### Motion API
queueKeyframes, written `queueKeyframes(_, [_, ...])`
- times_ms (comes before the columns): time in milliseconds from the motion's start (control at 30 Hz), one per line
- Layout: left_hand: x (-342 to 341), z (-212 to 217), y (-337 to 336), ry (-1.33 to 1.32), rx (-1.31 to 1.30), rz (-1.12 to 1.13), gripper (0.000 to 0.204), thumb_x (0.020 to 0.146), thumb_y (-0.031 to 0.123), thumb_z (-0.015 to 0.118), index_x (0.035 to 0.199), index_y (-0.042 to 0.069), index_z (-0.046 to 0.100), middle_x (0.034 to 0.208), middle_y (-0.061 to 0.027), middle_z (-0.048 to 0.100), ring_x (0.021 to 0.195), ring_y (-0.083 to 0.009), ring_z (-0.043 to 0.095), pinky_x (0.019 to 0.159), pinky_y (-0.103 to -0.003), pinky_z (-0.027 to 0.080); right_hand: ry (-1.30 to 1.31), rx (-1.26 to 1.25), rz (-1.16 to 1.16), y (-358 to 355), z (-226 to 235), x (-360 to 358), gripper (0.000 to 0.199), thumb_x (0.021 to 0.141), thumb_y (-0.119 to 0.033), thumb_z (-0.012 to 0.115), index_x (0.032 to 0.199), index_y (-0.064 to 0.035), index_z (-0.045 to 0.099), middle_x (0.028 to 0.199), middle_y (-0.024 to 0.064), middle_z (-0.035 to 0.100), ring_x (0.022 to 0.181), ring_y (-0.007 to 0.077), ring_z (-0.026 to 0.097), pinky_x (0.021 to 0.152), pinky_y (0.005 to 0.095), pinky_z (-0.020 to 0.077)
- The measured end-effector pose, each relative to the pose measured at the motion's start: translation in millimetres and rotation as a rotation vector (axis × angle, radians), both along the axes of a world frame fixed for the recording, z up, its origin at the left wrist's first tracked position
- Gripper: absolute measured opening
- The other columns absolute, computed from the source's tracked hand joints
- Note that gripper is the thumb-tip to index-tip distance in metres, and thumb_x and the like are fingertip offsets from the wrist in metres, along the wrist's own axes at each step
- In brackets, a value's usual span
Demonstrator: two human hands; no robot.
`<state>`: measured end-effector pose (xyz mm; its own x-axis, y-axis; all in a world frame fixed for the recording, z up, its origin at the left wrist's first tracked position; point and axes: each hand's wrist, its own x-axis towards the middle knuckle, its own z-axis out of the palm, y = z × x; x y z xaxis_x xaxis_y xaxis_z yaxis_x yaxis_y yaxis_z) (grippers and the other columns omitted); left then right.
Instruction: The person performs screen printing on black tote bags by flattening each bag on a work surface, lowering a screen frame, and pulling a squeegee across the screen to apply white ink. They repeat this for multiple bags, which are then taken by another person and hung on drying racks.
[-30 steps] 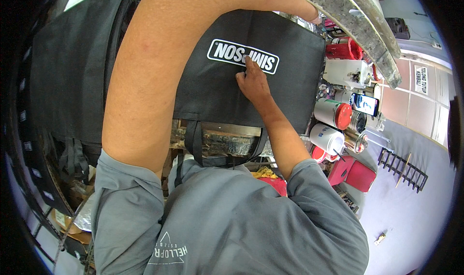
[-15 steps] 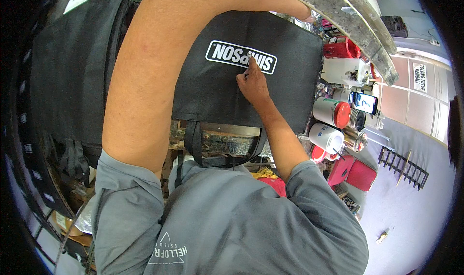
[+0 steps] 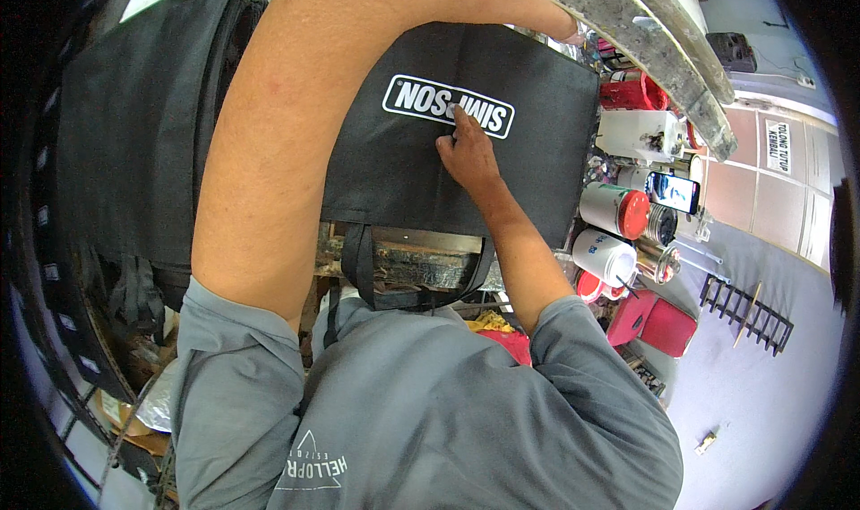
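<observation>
A black fabric tote bag [image 3: 394,169] lies flat with its handle loop [image 3: 421,302] toward my body. It bears a white printed emblem [image 3: 419,99] with a rounded border. The index fingertip of my right hand [image 3: 470,156] rests on the emblem's middle; its thumb stands apart and nothing is held. My left arm arches over the bag's left side. At the top, my left hand [image 3: 533,6] grips the edge of a raised, grey-stained frame [image 3: 640,44], which looks like a printing screen; most of its fingers are hidden behind that frame.
More black bags [image 3: 125,133] are stacked at the left. Along the right stand a red tub [image 3: 627,90], a white container [image 3: 632,133], a red-lidded jar [image 3: 614,210], a white pot [image 3: 605,255] and a lit phone [image 3: 674,192]. Farther right hangs a black rack [image 3: 743,313].
My right fingertip has slid slightly left across the emblem. The left forearm has shifted a little to the right, while the left hand keeps its hold on the frame.
</observation>
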<state>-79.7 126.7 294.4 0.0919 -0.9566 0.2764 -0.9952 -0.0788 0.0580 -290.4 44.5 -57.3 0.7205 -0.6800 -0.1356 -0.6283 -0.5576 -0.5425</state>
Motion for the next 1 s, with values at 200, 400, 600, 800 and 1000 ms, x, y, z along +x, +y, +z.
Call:
queueKeyframes(200, [4.8,-13.6,-4.7,-0.039,-0.113,0.012,0.061,0.085,0.059,0.081,0.107,0.004,0.067,0.101,-0.0090,0.069,0.096,-0.0203,0.066,0.094,-0.037,0.056,0.085,-0.061,0.033,-2.3,-4.8,-0.1,0.063,0.095,-0.015,0.065,0.152,0.0082,0.050,0.128,0.0275,0.066,0.107,0.0356,0.072,0.099,0.0459,0.0581])
queueKeyframes(400, [-0.2,-15.9,-7.9,-0.056,-0.142,0.049,0.060,0.084,0.059,0.081,0.106,0.005,0.068,0.100,-0.0088,0.069,0.097,-0.0206,0.066,0.094,-0.036,0.055,0.079,-0.076,0.040,-2.8,-6.4,-0.5,0.062,0.095,-0.014,0.065,0.151,0.0086,0.050,0.125,0.0266,0.067,0.106,0.0350,0.072,0.098,0.0456,0.0581])
queueKeyframes(600, [0.0,25.2,-7.4,0.147,0.152,0.013,0.059,0.086,0.060,0.081,0.107,0.007,0.067,0.098,-0.0061,0.067,0.092,-0.0178,0.062,0.090,-0.034,0.054,0.029,-0.093,0.064,1.3,-7.5,-4.9,0.057,0.096,-0.011,0.064,0.148,0.0096,0.052,0.121,0.0259,0.066,0.105,0.0357,0.071,0.096,0.0462,0.0585])
queueKeyframes(800, [-3.5,-21.4,-7.0,-0.061,-0.120,0.059,0.058,0.086,0.059,0.081,0.108,0.007,0.067,0.097,-0.0049,0.066,0.090,-0.0167,0.061,0.088,-0.033,0.054,0.026,-0.119,0.081,4.4,-7.2,-7.0,0.054,0.095,-0.010,0.064,0.144,0.0101,0.055,0.117,0.0257,0.066,0.103,0.0367,0.071,0.093,0.0473,0.0585])
queueKeyframes(1000, [9.9,-0.8,-3.2,0.070,-0.048,-0.080,0.059,0.085,0.060,0.081,0.108,0.007,0.067,0.097,-0.0053,0.066,0.089,-0.0167,0.061,0.087,-0.032,0.053,-0.019,-0.066,0.055,7.7,-3.5,-7.4,0.051,0.091,-0.008,0.064,0.138,0.0108,0.056,0.115,0.0286,0.064,0.106,0.0434,0.067,0.096,0.0509,0.0556])
